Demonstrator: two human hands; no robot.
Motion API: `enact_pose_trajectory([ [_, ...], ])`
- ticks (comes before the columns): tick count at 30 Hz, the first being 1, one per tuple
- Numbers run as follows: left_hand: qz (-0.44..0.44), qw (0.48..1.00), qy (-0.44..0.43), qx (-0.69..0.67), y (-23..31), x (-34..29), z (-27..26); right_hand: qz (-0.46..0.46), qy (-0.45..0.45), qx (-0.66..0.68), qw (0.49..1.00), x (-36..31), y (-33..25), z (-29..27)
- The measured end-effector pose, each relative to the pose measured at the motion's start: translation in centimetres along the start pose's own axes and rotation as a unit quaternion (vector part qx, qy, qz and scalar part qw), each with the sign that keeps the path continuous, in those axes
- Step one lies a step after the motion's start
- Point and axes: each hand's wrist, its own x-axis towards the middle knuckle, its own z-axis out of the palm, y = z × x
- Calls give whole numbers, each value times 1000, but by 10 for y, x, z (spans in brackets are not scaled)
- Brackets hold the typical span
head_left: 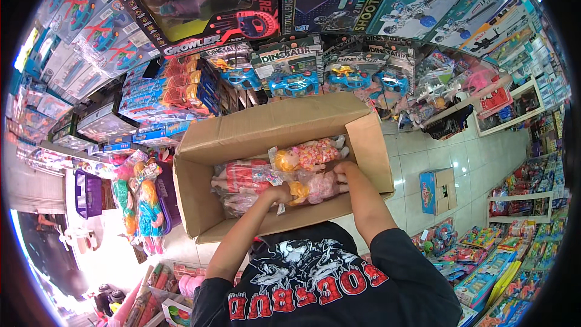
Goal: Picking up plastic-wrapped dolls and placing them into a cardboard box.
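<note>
Yellow-haired doll (pixel 321 188), pink-dressed, clear-wrapped, left fingers (pixel 282 194) near head, right fingers (pixel 342 169) near legs, cannot tell if pinching

From my station I count 1 open cardboard box (pixel 192 206). Yellow-haired dolls (pixel 310 153) inside: 2. Other wrapped dolls (pixel 245 174): at least 2; they overlap, so I cannot fix the figure. Bare hands: 2, i.e. 1 left hand (pixel 278 195), 1 right hand (pixel 343 169). Purple baskets (pixel 88 194): 2. Small blue-and-brown carton (pixel 437 191) on floor: 1. Blue toys (pixel 295 84) in hanging packs: at least 3.
</note>
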Motion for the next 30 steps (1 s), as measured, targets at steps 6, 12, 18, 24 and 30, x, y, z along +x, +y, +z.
enact_pose_trajectory([
  [6,-61,992,-87,-72,-28,20,22,-35,3,-34,999,-20,-5,1],
  [12,45,997,-60,-36,-14,11,10,-64,5,-60,996,-37,0,-2],
  [18,50,995,-77,-34,-22,28,17,-90,13,-92,992,-62,-23,-9],
  [24,59,992,-109,-14,-30,45,23,-126,19,-131,983,-87,-40,-4],
  [30,78,985,-149,-39,-9,11,-2,-156,25,-148,976,-106,-33,-8],
])
